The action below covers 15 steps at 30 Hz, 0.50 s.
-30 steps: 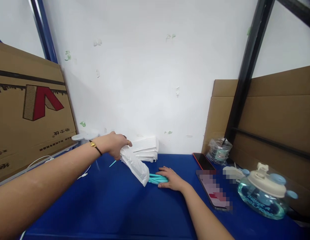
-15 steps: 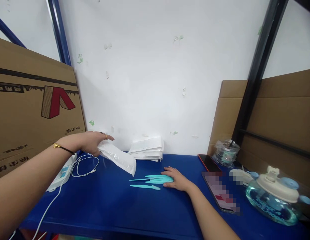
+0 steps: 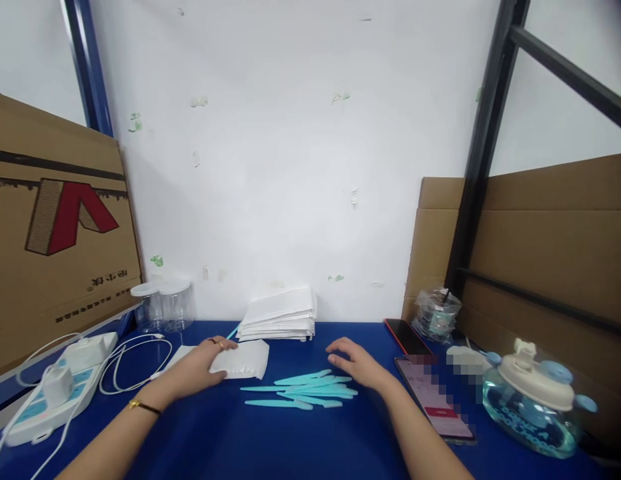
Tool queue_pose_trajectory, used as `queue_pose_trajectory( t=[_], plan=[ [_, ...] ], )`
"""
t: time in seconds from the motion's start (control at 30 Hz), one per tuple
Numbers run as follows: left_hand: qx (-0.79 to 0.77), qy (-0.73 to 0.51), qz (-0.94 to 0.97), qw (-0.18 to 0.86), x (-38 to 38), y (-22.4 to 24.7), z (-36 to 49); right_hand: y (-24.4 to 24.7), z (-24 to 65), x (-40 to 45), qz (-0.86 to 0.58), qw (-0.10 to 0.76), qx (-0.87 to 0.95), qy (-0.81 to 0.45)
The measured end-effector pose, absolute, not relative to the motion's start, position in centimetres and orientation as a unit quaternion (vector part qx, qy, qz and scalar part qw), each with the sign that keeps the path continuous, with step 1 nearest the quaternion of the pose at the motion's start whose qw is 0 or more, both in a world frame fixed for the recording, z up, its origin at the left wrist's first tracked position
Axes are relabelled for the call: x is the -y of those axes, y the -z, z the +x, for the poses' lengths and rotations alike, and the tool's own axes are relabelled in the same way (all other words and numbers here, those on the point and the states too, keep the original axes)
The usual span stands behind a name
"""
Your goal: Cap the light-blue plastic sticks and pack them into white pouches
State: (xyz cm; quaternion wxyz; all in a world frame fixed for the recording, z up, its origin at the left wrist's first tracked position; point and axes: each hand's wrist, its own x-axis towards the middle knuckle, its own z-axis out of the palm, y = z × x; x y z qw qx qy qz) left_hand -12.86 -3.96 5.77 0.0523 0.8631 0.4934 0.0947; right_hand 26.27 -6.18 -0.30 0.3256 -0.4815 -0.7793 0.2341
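A white bubble mailer lies nearly flat on the blue table, left of the middle. My left hand is over its left part, thumb on the near side and fingers on top, gripping it. Several turquoise eyebrow razors are spread in a loose pile at the centre. Just behind and to the right of that pile is my right hand, fingers apart and nothing in them. Behind the mailer, against the wall, sits a stack of white mailers. A thin turquoise stick pokes out at the stack's left.
On the left are a power strip with white cables, two clear lidded jars and a large cardboard box. At right stand a red-edged phone, another phone, a wrapped cup and a water bottle.
My left hand has brought the mailer down onto the table and nearer. My right hand has come off the razors, which now lie more spread out. The view has shifted, showing the jars.
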Motion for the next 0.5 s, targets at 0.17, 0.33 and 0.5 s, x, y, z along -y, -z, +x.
queue_pose_trajectory(
  t=[0.17,0.33,0.5],
  plan=[
    [-0.432,-0.067,0.894,0.093,5.5,-4.2,-6.0,0.2,27.7,4.8,-0.513,0.269,0.788,-0.209],
    [-0.430,-0.075,0.889,0.140,5.2,-1.2,-4.7,2.2,26.0,4.2,-0.499,0.289,0.784,-0.228],
    [-0.404,-0.083,0.880,0.236,5.8,-0.2,-4.1,2.9,25.1,3.9,-0.511,0.291,0.770,-0.248]
  ],
)
